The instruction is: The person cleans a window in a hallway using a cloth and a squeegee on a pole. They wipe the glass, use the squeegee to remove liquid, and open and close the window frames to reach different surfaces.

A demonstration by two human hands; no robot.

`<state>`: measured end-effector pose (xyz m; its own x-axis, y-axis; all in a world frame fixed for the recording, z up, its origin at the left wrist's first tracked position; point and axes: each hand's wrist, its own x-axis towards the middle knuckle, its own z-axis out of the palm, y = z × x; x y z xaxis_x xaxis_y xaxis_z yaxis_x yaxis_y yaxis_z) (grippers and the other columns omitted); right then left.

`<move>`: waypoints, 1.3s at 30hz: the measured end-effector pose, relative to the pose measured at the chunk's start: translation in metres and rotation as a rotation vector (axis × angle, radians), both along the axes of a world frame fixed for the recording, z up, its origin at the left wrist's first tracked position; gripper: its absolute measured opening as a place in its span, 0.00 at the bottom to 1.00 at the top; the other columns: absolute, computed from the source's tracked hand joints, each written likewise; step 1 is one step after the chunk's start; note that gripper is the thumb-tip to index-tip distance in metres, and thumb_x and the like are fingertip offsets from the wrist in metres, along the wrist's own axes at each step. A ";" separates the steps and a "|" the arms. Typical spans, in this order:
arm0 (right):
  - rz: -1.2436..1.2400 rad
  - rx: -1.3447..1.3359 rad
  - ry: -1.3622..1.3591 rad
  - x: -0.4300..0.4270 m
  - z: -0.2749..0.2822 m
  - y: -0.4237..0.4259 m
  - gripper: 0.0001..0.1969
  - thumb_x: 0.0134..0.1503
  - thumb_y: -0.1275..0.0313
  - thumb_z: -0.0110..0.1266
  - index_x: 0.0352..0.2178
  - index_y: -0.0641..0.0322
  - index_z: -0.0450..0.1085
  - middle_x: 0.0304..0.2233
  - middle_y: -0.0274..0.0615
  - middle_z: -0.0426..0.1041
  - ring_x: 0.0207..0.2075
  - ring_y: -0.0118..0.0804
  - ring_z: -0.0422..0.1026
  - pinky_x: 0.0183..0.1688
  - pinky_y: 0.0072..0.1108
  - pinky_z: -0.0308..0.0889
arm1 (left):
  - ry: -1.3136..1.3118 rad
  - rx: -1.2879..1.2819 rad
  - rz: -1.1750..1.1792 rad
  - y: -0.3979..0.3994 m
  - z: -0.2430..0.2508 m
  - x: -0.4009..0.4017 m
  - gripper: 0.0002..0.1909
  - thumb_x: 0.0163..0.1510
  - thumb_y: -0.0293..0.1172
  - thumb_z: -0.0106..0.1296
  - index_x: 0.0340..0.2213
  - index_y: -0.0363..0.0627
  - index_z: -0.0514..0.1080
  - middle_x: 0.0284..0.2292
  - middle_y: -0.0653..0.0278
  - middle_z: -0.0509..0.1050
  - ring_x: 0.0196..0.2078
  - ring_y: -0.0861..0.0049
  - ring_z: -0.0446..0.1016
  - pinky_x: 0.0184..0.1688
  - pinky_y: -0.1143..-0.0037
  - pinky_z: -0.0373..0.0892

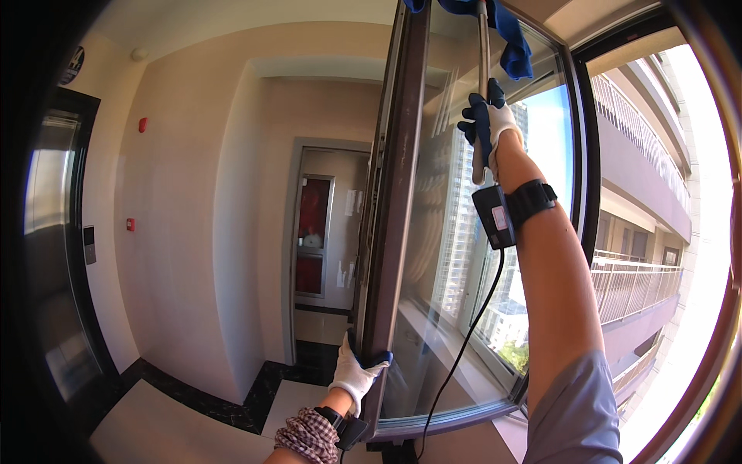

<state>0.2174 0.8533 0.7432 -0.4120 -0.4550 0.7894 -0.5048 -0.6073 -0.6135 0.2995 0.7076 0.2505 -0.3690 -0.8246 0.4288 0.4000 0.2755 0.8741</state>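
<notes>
My right hand (487,127), in a white and dark blue work glove, is raised and grips a metal pole (483,52). At the pole's top, against the upper part of the window pane, hangs a blue cloth (515,43); its upper part is cut off by the picture's edge. My left hand (360,368), gloved alike, holds the lower side edge of the open window sash (400,191), fingers and thumb around the dark frame. A black box (494,217) is strapped to my right wrist, and a black cable (464,342) hangs from it in front of the glass.
Left stand a metal elevator door (55,232) and a beige wall (174,203) with small red devices. Behind the sash is a doorway (298,232). A window sill (440,342) runs below the glass. At right, the window opening faces balconies with railings (637,284).
</notes>
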 end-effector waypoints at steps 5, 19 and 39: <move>0.030 0.167 -0.182 -0.010 0.028 -0.012 0.17 0.58 0.58 0.40 0.49 0.41 0.56 0.19 0.39 0.64 0.16 0.35 0.67 0.18 0.23 0.60 | -0.288 -0.199 0.233 0.035 0.030 0.024 0.54 0.34 0.48 0.65 0.55 0.37 0.45 0.48 0.46 0.59 0.50 0.55 0.62 0.53 0.68 0.61; -0.319 0.161 -0.134 -0.074 -0.264 0.023 0.14 0.54 0.69 0.48 0.42 0.60 0.65 0.21 0.43 0.70 0.20 0.32 0.70 0.24 0.25 0.65 | -0.288 -0.272 0.269 0.021 0.020 0.021 0.52 0.35 0.41 0.66 0.54 0.35 0.46 0.48 0.45 0.58 0.50 0.55 0.62 0.53 0.70 0.61; -0.125 0.131 -0.299 -0.133 -0.259 0.118 0.15 0.56 0.67 0.47 0.44 0.59 0.61 0.16 0.34 0.61 0.16 0.28 0.63 0.18 0.18 0.60 | -0.151 -0.177 0.220 0.068 0.064 0.007 0.49 0.35 0.25 0.65 0.55 0.44 0.46 0.49 0.53 0.57 0.51 0.65 0.62 0.54 0.72 0.62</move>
<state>0.0843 0.9714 0.4841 -0.6751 -0.4761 0.5636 -0.3561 -0.4587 -0.8141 0.3067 0.7757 0.3149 -0.2607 -0.8092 0.5265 0.1834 0.4940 0.8499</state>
